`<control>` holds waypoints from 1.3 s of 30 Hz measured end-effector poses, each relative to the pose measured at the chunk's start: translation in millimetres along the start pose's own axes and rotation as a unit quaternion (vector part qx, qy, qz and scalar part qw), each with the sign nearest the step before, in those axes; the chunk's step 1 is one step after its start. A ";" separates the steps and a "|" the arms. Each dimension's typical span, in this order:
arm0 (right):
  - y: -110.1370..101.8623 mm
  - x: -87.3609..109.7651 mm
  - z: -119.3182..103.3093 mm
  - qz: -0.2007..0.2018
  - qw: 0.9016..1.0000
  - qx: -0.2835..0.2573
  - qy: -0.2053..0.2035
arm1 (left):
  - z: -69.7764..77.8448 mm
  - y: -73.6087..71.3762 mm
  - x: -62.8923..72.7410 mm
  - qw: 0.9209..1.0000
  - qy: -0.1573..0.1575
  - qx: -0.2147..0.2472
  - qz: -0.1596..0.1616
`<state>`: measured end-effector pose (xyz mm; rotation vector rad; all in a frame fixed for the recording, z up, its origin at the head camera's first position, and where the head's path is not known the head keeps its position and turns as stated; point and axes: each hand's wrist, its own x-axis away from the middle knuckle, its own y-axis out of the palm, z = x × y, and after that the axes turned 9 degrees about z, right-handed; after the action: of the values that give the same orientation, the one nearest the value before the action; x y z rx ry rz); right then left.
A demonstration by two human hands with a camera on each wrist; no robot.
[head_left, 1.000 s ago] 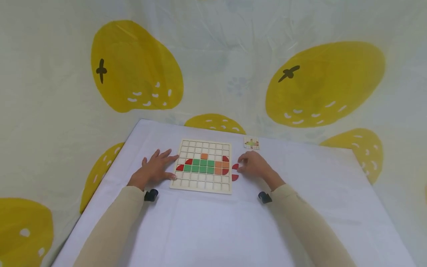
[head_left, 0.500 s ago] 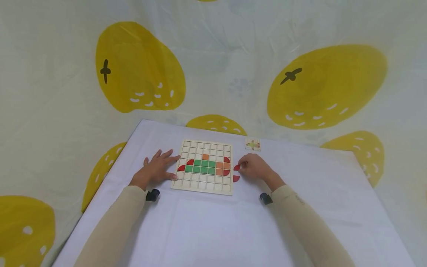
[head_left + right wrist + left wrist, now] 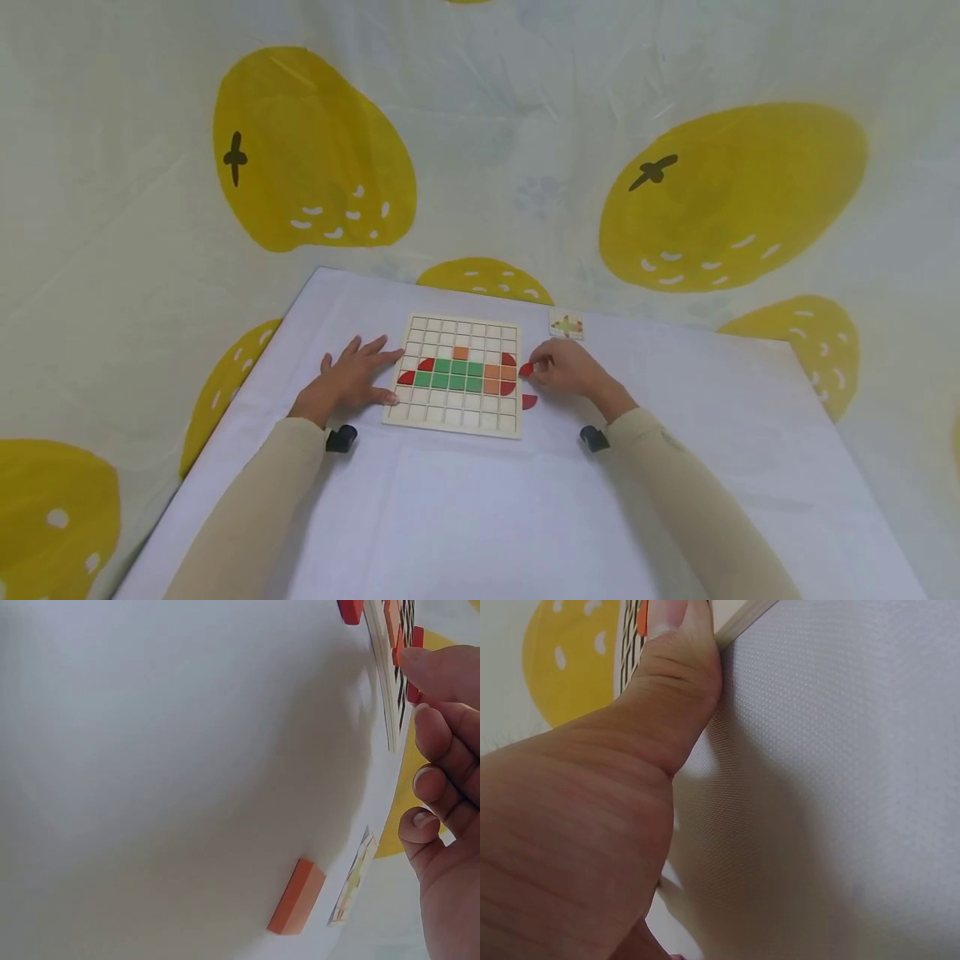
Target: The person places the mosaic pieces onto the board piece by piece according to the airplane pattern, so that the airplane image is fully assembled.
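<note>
A cream grid board (image 3: 453,417) lies on the white table, holding a pattern of green squares (image 3: 457,375), orange squares and red quarter-circle pieces. My left hand (image 3: 348,382) rests at its left side with fingers spread; thumb and index finger touch the edge. In the left wrist view the thumb (image 3: 682,664) lies over the board's edge. Just beyond the right edge, my right hand (image 3: 568,368) pinches a red quarter-circle piece (image 3: 527,369) between thumb and index finger, the other fingers curled in. Another red quarter-circle piece (image 3: 529,402) lies on the cloth beside the board.
Behind the right hand lies a small pattern card (image 3: 566,324). The right wrist view also shows an orange block (image 3: 297,897) on the table near the card. A curtain with yellow fruit prints (image 3: 315,150) hangs behind the table's far edge.
My right hand has taken the upper of the two loose red quarter-circle pieces and moved it slightly left, up to the board's edge. The left hand has stayed in place.
</note>
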<state>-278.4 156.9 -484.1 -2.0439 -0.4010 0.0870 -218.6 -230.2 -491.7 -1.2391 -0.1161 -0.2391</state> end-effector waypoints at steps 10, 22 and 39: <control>4.3 -15.2 -16.0 -0.009 1.000 0.001 -0.006 | 0.6 -2.9 0.0 1.000 0.008 0.006 0.003; 7.2 -25.9 -26.1 -0.010 0.999 -0.014 -0.031 | 1.4 -3.7 1.2 1.000 0.018 0.011 0.007; 19.9 -43.0 -37.7 -0.006 1.000 -0.012 -0.027 | -1.2 -1.6 3.9 1.000 0.004 0.015 0.012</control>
<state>-305.4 102.9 -487.5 -2.0670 -0.4501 0.1311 -215.3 -232.3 -489.8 -1.2094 -0.0973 -0.2212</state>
